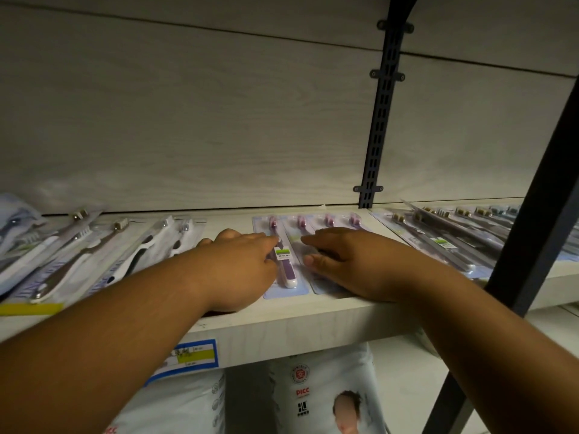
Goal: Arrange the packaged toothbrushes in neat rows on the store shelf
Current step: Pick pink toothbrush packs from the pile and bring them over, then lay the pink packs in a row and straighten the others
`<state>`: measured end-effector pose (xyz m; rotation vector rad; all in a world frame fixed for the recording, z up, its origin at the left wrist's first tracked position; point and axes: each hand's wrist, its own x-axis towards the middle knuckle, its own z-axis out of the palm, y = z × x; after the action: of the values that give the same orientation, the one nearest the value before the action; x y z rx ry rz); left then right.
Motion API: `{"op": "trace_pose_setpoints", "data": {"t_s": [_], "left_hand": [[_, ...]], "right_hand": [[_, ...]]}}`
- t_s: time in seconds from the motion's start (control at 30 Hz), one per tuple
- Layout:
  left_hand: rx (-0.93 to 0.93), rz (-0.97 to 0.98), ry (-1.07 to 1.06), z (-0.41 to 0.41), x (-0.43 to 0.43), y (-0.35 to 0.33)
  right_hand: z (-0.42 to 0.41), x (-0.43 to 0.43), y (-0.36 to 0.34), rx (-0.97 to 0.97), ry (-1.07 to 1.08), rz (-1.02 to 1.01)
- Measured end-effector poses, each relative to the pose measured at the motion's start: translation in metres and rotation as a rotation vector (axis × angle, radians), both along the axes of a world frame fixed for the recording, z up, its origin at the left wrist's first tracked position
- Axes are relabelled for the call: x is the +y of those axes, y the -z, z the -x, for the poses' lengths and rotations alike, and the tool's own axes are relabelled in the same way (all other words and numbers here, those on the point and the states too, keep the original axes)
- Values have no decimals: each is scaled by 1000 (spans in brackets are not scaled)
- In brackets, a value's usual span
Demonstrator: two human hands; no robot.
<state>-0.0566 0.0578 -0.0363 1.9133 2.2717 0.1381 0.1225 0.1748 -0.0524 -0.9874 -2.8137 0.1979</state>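
Shelf (282,321) holds flat blister packs. Purple toothbrush packs (289,274) lie mid-shelf at the near edge; I count four purple heads. I judge them light, stiff card with slick plastic; best slid flat or pinched at an edge. Left hand (241,261) has its fingers mostly straight, pressing the leftmost pack; right hand (347,261) lies flat on the neighbouring pack, gripping nothing; one price sticker (283,254).

Packs (451,242) cover most of the shelf (282,321); above them open room reaches the back panel (219,136). A dark post (532,220) bars the right end.
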Motion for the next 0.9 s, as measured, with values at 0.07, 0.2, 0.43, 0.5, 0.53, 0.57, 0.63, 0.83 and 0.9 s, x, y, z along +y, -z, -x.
{"op": "trace_pose_setpoints", "data": {"t_s": [0.07, 0.2, 0.43, 0.5, 0.53, 0.57, 0.63, 0.83, 0.9], "left_hand": [[6, 2, 0, 1, 0, 1], [-42, 2, 43, 2, -1, 2], [-104, 5, 49, 5, 1, 6], [-113, 10, 54, 5, 1, 5], [-107, 14, 67, 3, 2, 4], [-100, 17, 78, 1, 3, 5], [-91, 13, 86, 0, 5, 7], [-176, -38, 86, 11, 7, 16], [-176, -66, 85, 12, 6, 14]], "right_hand": [[-1, -1, 0, 7, 4, 0], [-5, -6, -5, 103, 4, -38], [0, -3, 1, 49, -12, -13], [-2, -3, 1, 61, -8, -17], [-3, -2, 1, 63, -9, -16], [-4, -2, 1, 67, -7, -5], [-6, -4, -1, 87, 9, 27], [-16, -5, -7, 58, 104, -33], [-16, -6, -6, 24, 115, -7]]}}
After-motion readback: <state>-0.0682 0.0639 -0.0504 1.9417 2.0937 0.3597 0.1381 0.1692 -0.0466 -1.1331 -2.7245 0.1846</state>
